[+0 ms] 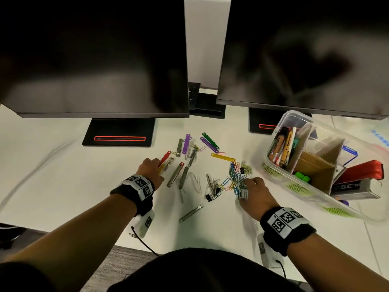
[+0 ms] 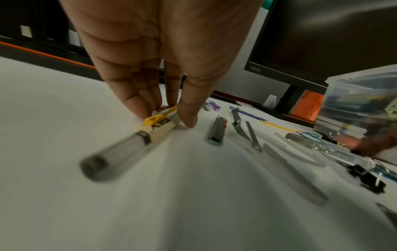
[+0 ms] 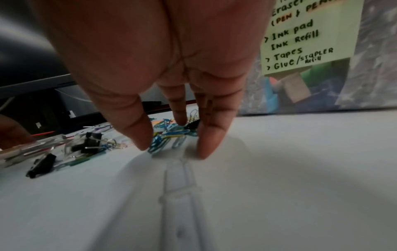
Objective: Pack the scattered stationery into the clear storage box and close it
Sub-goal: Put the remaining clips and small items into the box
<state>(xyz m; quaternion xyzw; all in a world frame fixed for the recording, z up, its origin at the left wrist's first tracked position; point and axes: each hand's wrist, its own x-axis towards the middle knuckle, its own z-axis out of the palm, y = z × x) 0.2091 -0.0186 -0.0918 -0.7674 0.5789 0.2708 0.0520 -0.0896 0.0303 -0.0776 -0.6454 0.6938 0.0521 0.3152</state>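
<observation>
Head view shows the white desk (image 1: 63,186) with its near edge running under both forearms, and two dark monitors (image 1: 94,60) overhanging the far side, so the open working room is the strip between the monitor stands and that edge. The clear storage box (image 1: 280,142) sits lidless at the right, its far corner tucked under the right monitor; it holds pens, cardboard dividers, a green block and a red stapler. Scattered in the middle are coloured file fasteners (image 1: 209,141), metal fastener bars (image 1: 190,213), black binder clips (image 1: 209,198) and a heap of coloured paper clips (image 1: 236,175). The left hand (image 1: 150,168) is at the left end of the scatter, fingertips (image 2: 189,118) and thumb pinching a clear tube with a yellow clip (image 2: 133,141) whose label is too blurred to read. The right hand (image 1: 253,190) has its fingers (image 3: 206,144) lowered around the paper clips (image 3: 169,135), curled at them and touching the desk, close beside the box wall. Bare desk lies to the left of the left hand and in front of both wrists. Right wrist view shows a green sticky note (image 3: 309,37) on the box reading "Ink pad", "Ink Refill", "Tapes", "Glue / STAPLER". Left wrist view shows a monitor bezel logo, too small to read surely.
</observation>
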